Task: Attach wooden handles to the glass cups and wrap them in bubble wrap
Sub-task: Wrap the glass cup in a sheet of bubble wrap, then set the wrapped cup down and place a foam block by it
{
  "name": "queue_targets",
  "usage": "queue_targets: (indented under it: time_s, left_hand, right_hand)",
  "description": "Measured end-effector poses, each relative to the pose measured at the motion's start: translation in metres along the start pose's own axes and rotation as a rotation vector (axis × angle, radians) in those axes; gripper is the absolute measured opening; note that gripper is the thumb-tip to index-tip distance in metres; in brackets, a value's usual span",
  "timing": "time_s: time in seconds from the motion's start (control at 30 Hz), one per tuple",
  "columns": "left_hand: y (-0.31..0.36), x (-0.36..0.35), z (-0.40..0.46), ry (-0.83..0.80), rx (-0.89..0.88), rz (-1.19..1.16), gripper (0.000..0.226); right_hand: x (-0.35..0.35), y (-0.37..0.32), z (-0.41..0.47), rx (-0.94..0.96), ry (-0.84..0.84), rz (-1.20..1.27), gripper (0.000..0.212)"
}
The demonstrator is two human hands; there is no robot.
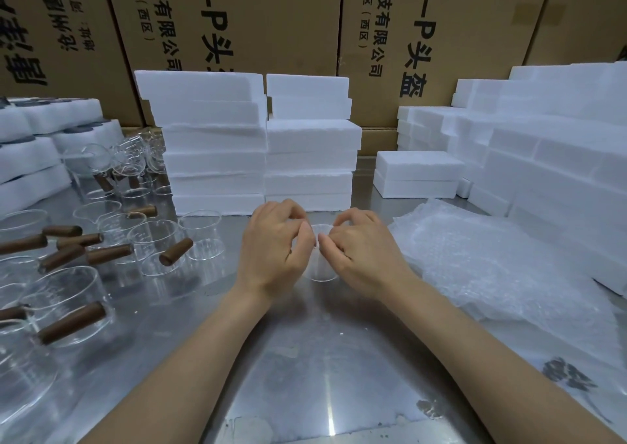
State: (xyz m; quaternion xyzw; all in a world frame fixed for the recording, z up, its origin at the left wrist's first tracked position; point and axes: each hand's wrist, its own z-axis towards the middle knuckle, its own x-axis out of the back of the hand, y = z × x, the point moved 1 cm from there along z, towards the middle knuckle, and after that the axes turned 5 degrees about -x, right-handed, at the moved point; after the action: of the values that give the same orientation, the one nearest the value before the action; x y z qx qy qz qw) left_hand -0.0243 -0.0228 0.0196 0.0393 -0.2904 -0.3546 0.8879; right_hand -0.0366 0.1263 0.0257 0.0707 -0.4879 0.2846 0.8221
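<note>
A small clear glass cup [321, 267] stands on the metal table [305, 358] between my two hands. My left hand [274, 250] curls round its left side, and my right hand [363, 253] curls round its right side; fingertips of both meet at the rim. Whether wrap covers the cup is unclear. Several glass cups with wooden handles [176, 251] stand at the left, and loose wooden handles [78, 241] lie among them. A pile of bubble wrap sheets [502, 267] lies at the right.
Stacks of white foam blocks [217, 145] stand behind the hands, with more foam blocks [549, 158] at the right and foam trays [30, 151] at the far left. Cardboard boxes [271, 19] form the back wall. More glass cups [112, 165] crowd the back left.
</note>
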Motion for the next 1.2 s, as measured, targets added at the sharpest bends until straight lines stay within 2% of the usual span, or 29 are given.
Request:
queue_targets:
  time_s: [0.2, 0.4, 0.57, 0.63, 0.73, 0.8, 0.9, 0.97, 1.07, 1.2]
  left_hand:
    - [-0.003, -0.005, -0.003, -0.039, 0.138, -0.109, 0.054]
    - [-0.006, -0.006, -0.002, 0.024, 0.168, -0.190, 0.044]
    - [-0.017, -0.008, -0.001, 0.101, 0.251, -0.334, 0.048]
    - [-0.021, -0.011, -0.001, 0.109, 0.335, -0.398, 0.045]
    - [-0.026, -0.018, -0.002, -0.031, 0.537, -0.505, 0.050]
    - [-0.027, -0.021, -0.002, -0.149, 0.558, -0.478, 0.060]
    - [-0.024, -0.019, -0.002, -0.158, 0.533, -0.467, 0.066]
    - [-0.023, -0.020, -0.002, -0.159, 0.511, -0.460, 0.069]
    - [-0.026, -0.022, -0.002, -0.105, 0.532, -0.422, 0.065]
    - [-0.042, -0.022, 0.003, 0.117, 0.617, -0.414, 0.030]
  right_hand:
    - [-0.001, -0.006, 0.002, 0.017, -0.004, -0.010, 0.054]
    - [0.002, -0.007, -0.004, 0.046, 0.014, -0.032, 0.051]
    - [0.013, -0.002, -0.008, 0.040, 0.247, 0.092, 0.043]
    - [0.009, -0.003, -0.006, 0.059, 0.157, 0.048, 0.048]
    - [0.000, -0.002, -0.005, 0.056, 0.055, 0.046, 0.053]
    - [-0.001, 0.000, -0.004, 0.051, 0.072, 0.080, 0.054]
    - [0.000, 0.000, -0.006, 0.041, 0.143, 0.112, 0.063]
    - [0.001, -0.002, -0.007, -0.009, 0.165, 0.199, 0.069]
    - [0.006, 0.001, -0.006, -0.129, 0.198, 0.427, 0.061]
    - [0.016, 0.025, 0.005, -0.402, 0.347, 0.739, 0.039]
